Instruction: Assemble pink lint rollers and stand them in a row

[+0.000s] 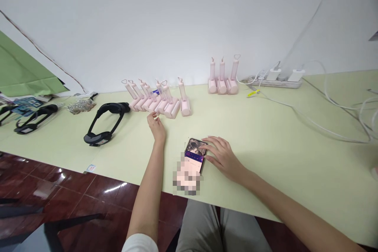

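1. The phone lies on the table, in front of the person and between the two forearms; its near end is blurred out.
2. Its long axis goes from the person toward the wall, with the far end leaning a little to the right.
3. The right hand is the nearer one: the phone is directly to the left of its fingers, beside its far half.
4. This hand is palm down, half open, with fingers spread. One fingertip is over the screen; whether it presses, I cannot tell. It has no hold around the phone.
5. The left hand is farther forward, just before the left group of pink devices. Its fingers are loosely bent; I cannot tell if they touch a device or hold anything.
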The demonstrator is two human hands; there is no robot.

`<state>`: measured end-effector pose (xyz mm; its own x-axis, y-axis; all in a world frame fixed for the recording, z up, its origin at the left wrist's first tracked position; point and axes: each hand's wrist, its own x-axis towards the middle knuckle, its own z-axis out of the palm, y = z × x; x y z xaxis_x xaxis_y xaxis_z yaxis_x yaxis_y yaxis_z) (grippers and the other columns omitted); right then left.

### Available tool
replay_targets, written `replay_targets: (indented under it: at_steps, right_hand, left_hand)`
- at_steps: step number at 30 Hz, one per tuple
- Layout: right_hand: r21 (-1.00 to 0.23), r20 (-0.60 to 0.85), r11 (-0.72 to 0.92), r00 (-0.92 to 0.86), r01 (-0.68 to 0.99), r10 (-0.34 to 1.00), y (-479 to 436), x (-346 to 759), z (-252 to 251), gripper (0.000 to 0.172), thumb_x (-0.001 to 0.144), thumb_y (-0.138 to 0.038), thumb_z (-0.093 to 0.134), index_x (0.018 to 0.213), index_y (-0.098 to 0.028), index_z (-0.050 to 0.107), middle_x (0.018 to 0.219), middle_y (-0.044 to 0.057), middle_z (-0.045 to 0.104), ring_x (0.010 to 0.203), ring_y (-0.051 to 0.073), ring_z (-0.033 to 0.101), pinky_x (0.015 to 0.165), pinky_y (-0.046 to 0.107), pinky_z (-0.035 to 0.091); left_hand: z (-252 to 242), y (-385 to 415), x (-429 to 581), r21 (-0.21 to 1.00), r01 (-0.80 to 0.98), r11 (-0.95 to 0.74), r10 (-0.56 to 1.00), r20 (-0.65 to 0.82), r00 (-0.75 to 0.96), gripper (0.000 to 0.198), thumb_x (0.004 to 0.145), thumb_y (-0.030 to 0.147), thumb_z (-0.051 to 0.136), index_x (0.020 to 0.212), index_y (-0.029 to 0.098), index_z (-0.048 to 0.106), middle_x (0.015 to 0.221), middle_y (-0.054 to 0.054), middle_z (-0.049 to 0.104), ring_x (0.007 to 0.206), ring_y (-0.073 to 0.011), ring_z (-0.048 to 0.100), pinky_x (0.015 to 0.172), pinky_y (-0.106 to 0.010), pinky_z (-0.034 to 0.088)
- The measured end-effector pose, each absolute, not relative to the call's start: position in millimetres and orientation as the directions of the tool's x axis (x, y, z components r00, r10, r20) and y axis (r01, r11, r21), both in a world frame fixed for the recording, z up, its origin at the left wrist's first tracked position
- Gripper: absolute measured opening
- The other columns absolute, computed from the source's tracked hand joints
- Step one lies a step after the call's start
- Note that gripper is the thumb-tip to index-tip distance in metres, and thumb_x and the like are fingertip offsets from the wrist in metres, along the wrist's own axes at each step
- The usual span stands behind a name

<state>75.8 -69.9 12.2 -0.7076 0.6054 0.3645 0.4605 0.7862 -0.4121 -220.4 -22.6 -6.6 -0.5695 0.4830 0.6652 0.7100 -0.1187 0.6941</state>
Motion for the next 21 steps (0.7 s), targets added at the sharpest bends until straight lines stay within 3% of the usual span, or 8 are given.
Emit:
replay_targets:
  at_steps: [8,12,15,17,21]
  right_hand:
    - [-0.468,0.383,0.745,-0.651,0.475,0.655,-64.1,79.2,9.7,0.034,0.089,-0.040,0.028,0.113,-0.030,0.051,0.125,0.003,0.047,0.120,0.020,0.035,0.097,0.043,0.029]
    - [-0.486,0.393,0.733,-0.631,0.475,0.669,-62.0,80.9,9.9,0.033,0.089,-0.040,0.029,0.110,-0.030,0.052,0.124,0.003,0.047,0.119,0.020,0.036,0.097,0.043,0.030]
    - [-0.481,0.402,0.736,-0.626,0.476,0.668,-62.6,82.3,11.3,0.031,0.089,-0.039,0.030,0.110,-0.029,0.051,0.124,0.002,0.047,0.119,0.018,0.035,0.097,0.041,0.030]
    - [-0.463,0.410,0.747,-0.631,0.478,0.658,-64.1,83.1,12.6,0.031,0.089,-0.038,0.030,0.111,-0.029,0.050,0.124,0.002,0.047,0.120,0.017,0.035,0.098,0.040,0.029]
    - [-0.419,0.425,0.774,-0.651,0.474,0.629,-67.2,83.8,14.2,0.030,0.089,-0.038,0.032,0.112,-0.029,0.050,0.124,0.002,0.047,0.120,0.017,0.035,0.099,0.040,0.028]
  left_hand:
    - [-4.7,-28.1,-214.2,0.710,0.703,-0.041,0.547,0.604,-0.579,0.034,0.073,0.004,0.039,0.105,0.016,0.042,0.109,-0.010,0.043,0.098,-0.0162,0.044,0.081,-0.032,0.040]
    - [5.8,-57.7,-183.7,0.746,0.649,0.149,0.664,0.411,-0.625,0.033,0.075,0.025,0.051,0.106,0.015,0.044,0.111,-0.013,0.046,0.110,-0.0240,0.038,0.093,-0.042,0.032]
    - [10.6,-99.6,-145.5,0.784,0.594,0.180,0.826,0.208,-0.524,0.047,0.079,0.043,0.045,0.117,0.016,0.040,0.117,-0.014,0.047,0.112,-0.0245,0.040,0.094,-0.042,0.032]
    - [10.8,-128.2,-118.8,0.776,0.609,0.163,0.924,0.096,-0.369,0.059,0.078,0.047,0.046,0.127,0.018,0.031,0.122,-0.014,0.045,0.115,-0.0247,0.040,0.094,-0.040,0.032]
    - [9.5,-159.5,-77.2,0.629,0.759,0.169,0.955,0.086,-0.285,0.092,0.060,0.048,0.064,0.135,0.018,0.020,0.127,-0.017,0.041,0.117,-0.0314,0.038,0.094,-0.042,0.031]
